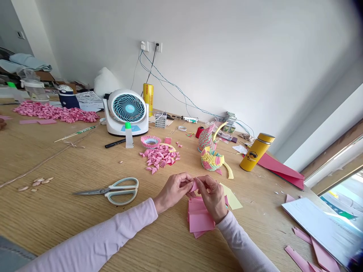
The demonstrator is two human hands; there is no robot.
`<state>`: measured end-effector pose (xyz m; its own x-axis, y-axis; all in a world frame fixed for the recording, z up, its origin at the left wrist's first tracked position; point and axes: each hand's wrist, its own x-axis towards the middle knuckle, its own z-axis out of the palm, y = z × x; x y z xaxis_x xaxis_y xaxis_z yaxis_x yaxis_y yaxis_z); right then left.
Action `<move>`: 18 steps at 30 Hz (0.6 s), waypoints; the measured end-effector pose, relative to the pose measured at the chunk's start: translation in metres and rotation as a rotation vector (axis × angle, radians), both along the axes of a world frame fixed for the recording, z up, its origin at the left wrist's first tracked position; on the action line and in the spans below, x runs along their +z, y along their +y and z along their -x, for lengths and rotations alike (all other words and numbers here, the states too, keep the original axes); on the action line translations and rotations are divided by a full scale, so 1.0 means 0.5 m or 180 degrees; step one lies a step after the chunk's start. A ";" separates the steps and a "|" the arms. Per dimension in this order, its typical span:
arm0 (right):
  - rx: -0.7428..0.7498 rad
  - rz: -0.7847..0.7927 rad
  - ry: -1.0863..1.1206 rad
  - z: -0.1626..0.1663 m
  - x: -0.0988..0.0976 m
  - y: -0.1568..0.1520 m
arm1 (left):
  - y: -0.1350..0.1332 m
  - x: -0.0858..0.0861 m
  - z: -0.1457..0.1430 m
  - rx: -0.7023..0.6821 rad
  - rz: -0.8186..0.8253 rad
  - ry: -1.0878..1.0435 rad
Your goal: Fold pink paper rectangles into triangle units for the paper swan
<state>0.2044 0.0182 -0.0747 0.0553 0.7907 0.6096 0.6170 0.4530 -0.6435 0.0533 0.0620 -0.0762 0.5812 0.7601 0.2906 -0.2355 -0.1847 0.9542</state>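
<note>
A small folded piece of pink paper (pixel 194 187) is pinched between my two hands, above the table. My left hand (pixel 176 190) grips it from the left with thumb and fingers closed. On the other side my right hand (pixel 211 196) holds its upper edge, fingers also closed. Right under them lies a stack of pink paper slips (pixel 200 219), with yellow paper (pixel 233 198) beside it. Scissors (pixel 120 190) with pale handles rest to the left. A heap of folded pink paper triangles (pixel 160 155) lies beyond my hands, near a pink paper ring (pixel 150 141).
Two folded-paper models (pixel 211 158) stand beyond my hands, a yellow bottle (pixel 256 153) to their right. A white fan (pixel 127 111), a glue bottle (pixel 129 136) and a long pink heap (pixel 56 112) lie at the back left. White sheets (pixel 314 226) cover the right edge. Another person's hand (pixel 2 124) shows far left.
</note>
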 end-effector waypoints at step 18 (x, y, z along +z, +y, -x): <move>-0.0175 -0.0491 -0.0538 -0.008 -0.009 -0.002 | -0.007 0.016 0.002 -0.0468 0.1030 0.0073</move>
